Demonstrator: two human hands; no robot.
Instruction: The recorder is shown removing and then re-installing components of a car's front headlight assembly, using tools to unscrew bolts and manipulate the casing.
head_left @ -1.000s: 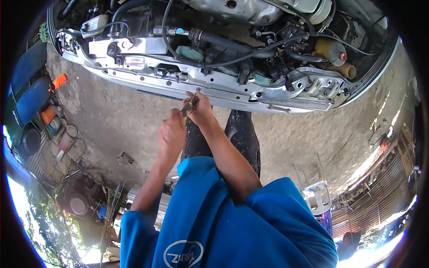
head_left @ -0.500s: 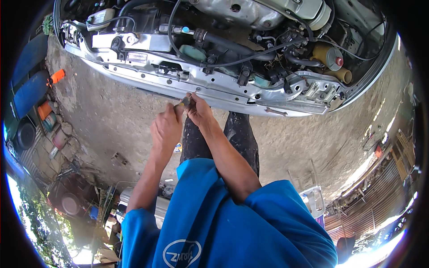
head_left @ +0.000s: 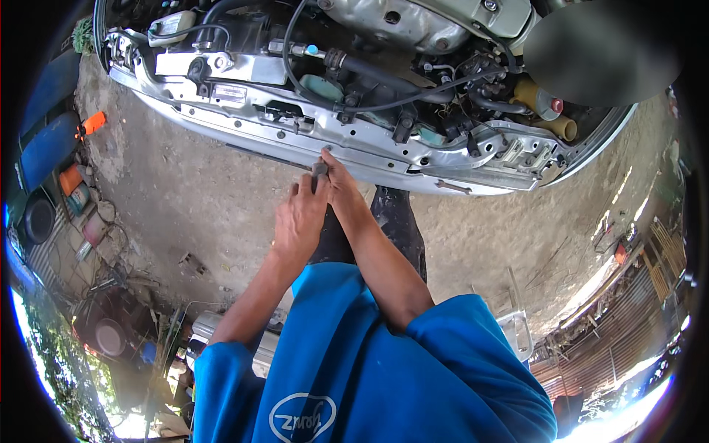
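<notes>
Gripping a short grey hand tool, the bare left hand curls its fingers round the rear end, just off the near edge of the silver metal front panel of a car. The bare right hand meets it on the right, its fingers bunched about the tool's front end, with one fingertip reaching onto the panel. The tool thus lies between the two hands, mostly hidden by them; whether its tip touches the panel cannot be told. To the right along the panel's near edge rests a dull metal open-ended wrench. Beyond the panel run a thick black rubber hose and, farther right, a yellowish plastic reservoir with a red cap. Compared with half a second ago, the left hand has shifted right, closer under the right hand, and the tool points more directly at the panel instead of slanting. A blurred dark grey rounded shape now covers the area beyond the panel's right end, while the wrench stays where it was on the panel.
</notes>
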